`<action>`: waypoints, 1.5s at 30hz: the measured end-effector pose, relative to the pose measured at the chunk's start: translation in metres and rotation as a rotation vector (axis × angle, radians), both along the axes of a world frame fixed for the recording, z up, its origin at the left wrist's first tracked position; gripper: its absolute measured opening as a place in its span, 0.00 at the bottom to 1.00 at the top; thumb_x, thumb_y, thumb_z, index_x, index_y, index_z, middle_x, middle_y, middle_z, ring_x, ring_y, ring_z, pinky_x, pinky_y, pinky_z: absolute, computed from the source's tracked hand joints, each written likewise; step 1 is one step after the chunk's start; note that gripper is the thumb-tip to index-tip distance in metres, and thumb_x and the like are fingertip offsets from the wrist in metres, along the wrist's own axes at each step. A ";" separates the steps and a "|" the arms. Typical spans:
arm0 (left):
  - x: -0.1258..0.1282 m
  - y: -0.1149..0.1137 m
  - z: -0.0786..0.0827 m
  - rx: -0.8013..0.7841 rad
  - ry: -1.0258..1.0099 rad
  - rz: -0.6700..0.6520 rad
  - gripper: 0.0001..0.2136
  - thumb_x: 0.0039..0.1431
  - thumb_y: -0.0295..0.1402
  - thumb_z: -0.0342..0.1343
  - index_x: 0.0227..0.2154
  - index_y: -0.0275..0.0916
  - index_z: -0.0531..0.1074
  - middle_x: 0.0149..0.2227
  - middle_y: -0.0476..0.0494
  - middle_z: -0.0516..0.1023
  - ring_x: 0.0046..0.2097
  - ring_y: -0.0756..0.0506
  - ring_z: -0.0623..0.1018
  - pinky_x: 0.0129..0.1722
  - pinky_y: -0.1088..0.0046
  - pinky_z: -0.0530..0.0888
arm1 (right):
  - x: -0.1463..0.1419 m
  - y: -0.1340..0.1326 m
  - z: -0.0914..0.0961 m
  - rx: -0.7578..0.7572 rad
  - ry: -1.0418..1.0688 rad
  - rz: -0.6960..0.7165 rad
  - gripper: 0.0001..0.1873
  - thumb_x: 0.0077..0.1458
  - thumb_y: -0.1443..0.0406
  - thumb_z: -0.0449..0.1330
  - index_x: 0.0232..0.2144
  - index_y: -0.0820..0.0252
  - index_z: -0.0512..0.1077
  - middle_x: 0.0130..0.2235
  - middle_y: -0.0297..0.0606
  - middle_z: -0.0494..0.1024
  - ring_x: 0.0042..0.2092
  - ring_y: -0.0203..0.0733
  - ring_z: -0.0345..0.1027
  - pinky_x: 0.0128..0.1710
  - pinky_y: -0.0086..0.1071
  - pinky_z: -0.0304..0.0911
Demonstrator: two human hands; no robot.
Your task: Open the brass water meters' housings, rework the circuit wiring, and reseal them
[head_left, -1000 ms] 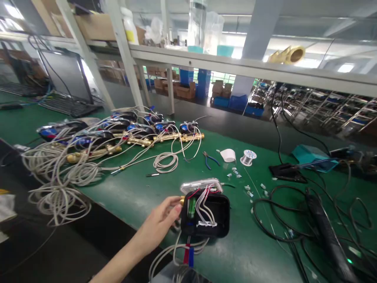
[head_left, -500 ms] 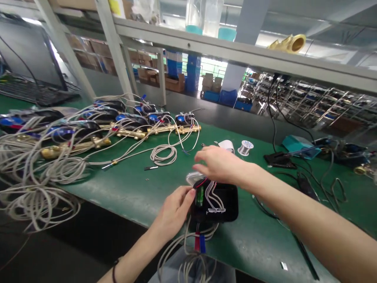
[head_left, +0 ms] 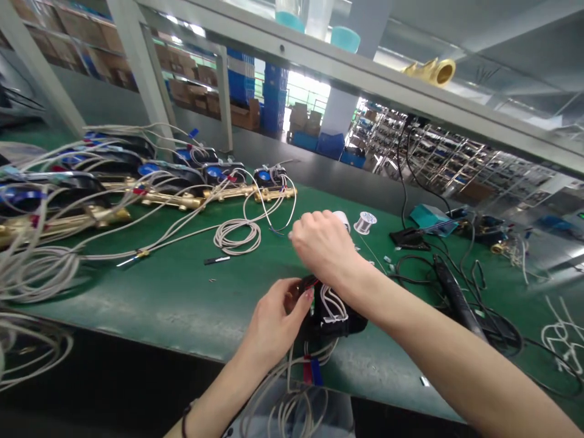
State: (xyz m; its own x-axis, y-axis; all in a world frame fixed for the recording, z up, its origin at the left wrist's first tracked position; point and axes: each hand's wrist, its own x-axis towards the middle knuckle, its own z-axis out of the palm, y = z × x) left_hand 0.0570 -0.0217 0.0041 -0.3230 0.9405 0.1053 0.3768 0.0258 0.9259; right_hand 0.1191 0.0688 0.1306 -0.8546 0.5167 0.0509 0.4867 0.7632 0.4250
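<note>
A black plastic housing (head_left: 353,325) with white wires (head_left: 332,301) and a red wire inside lies near the bench's front edge. Its left side is gripped by my left hand (head_left: 278,313), thumb on top and fingers curled beneath. My right hand (head_left: 322,240) is above the back of the housing, fingers bent down in a closed shape; whatever they hold is hidden from me. Grey cables with a red tag (head_left: 307,371) and a blue tag (head_left: 316,371) hang from the housing's front toward my lap.
Brass meter bodies (head_left: 173,199) with black-and-blue heads and grey cables crowd the left. A coiled cable (head_left: 237,236) lies mid-bench. A solder spool (head_left: 365,222) stands behind my right hand. On the right are a teal box (head_left: 433,219) and black cords. A shelf beam (head_left: 255,33) crosses above.
My right hand has turned over and curled its fingers down behind the housing. The housing looks more tilted, and my left hand keeps its hold. The view has shifted to the right.
</note>
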 end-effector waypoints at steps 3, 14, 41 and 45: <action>-0.001 0.010 0.002 0.027 0.048 0.011 0.16 0.56 0.46 0.52 0.38 0.40 0.74 0.33 0.45 0.76 0.35 0.43 0.74 0.36 0.66 0.70 | 0.032 -0.010 0.004 0.268 0.263 -0.075 0.16 0.65 0.66 0.43 0.34 0.65 0.70 0.35 0.47 0.73 0.37 0.44 0.67 0.32 0.34 0.57; 0.025 0.022 -0.018 0.153 -0.061 0.148 0.14 0.62 0.42 0.45 0.41 0.40 0.69 0.41 0.42 0.76 0.44 0.43 0.75 0.44 0.62 0.71 | 0.145 -0.078 -0.062 0.348 1.379 -0.648 0.14 0.56 0.55 0.60 0.33 0.61 0.73 0.27 0.35 0.75 0.24 0.33 0.67 0.26 0.28 0.61; 0.087 -0.041 -0.062 0.652 0.946 -0.432 0.14 0.63 0.33 0.47 0.48 0.37 0.71 0.53 0.43 0.75 0.56 0.46 0.70 0.64 0.67 0.51 | 0.199 -0.142 -0.177 -1.060 1.311 -0.902 0.22 0.60 0.48 0.48 0.30 0.60 0.65 0.26 0.35 0.73 0.23 0.33 0.67 0.23 0.25 0.63; 0.084 -0.038 -0.075 0.616 0.900 -0.416 0.14 0.62 0.34 0.51 0.49 0.39 0.71 0.56 0.41 0.72 0.59 0.43 0.69 0.63 0.62 0.54 | 0.256 -0.109 -0.164 -0.108 0.905 -0.973 0.17 0.63 0.55 0.46 0.35 0.59 0.68 0.33 0.40 0.75 0.35 0.41 0.69 0.37 0.34 0.66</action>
